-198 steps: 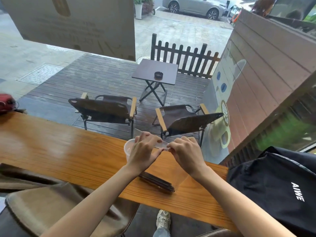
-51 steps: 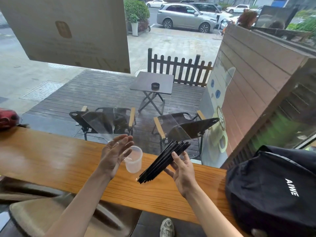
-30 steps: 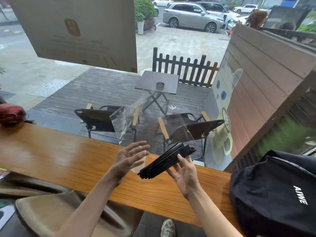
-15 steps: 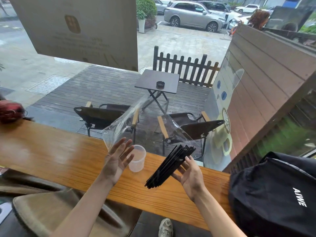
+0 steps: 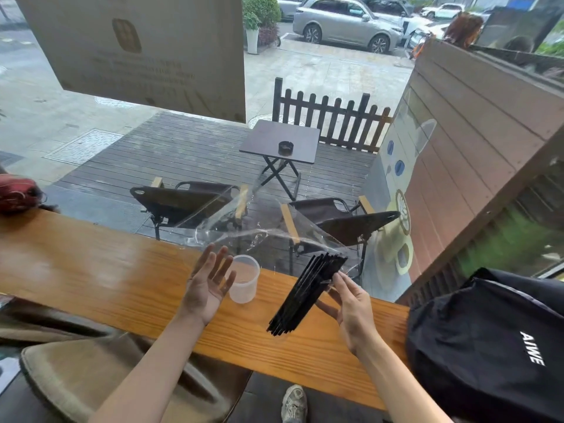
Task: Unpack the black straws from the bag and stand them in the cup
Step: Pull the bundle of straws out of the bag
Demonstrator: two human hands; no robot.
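A bundle of black straws hangs tilted above the wooden counter, its lower end near the counter. My right hand holds the bundle from the right side near its upper part. The clear plastic bag floats crumpled in the air above the cup, apart from both hands, its right end close to the straw tops. A translucent plastic cup stands upright on the counter with nothing visible in it. My left hand is just left of the cup, palm up, fingers spread, holding nothing.
A black backpack lies on the counter's right end. A red object sits at the far left edge. A brown cushioned seat is below the counter. Glass behind the counter shows a patio with chairs.
The straw bundle has swung steeper, its lower end dropping toward the counter. The bag has drifted rightward and lower over the cup. My left hand stays spread beside the cup.
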